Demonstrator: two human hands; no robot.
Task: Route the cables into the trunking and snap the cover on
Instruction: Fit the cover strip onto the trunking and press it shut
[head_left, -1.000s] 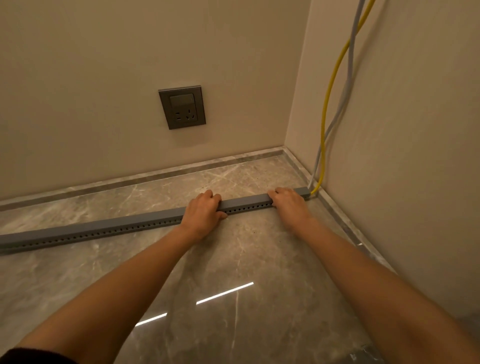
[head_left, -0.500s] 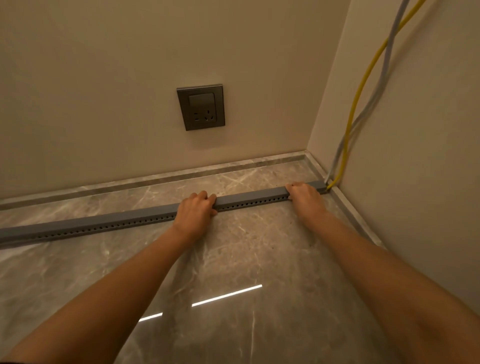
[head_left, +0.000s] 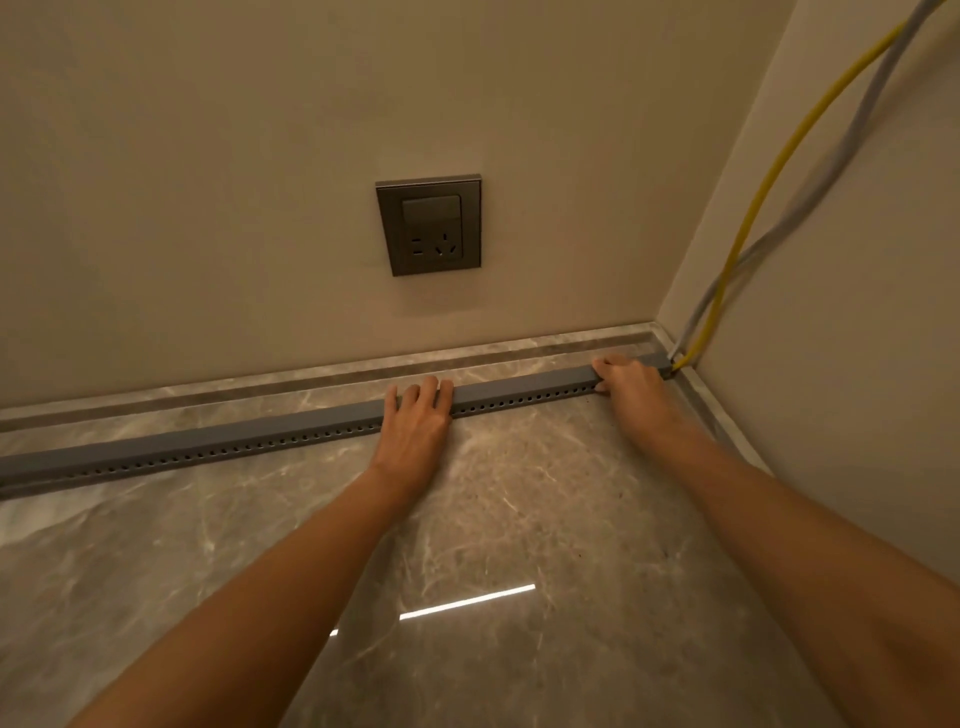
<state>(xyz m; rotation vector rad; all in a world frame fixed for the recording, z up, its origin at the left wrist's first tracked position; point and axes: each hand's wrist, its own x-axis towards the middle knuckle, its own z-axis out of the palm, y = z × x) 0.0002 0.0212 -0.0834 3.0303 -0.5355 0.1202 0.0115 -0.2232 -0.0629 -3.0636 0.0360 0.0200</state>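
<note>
While both hands, the left hand (head_left: 415, 421) and right hand (head_left: 631, 384), pressed flat-fingered on the grey trunking (head_left: 260, 434) along the floor's far edge, cover-snapping seemed underway, next calling for pressing leftward.

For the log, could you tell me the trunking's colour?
Grey trunking, with small holes along its side; head view.
</note>
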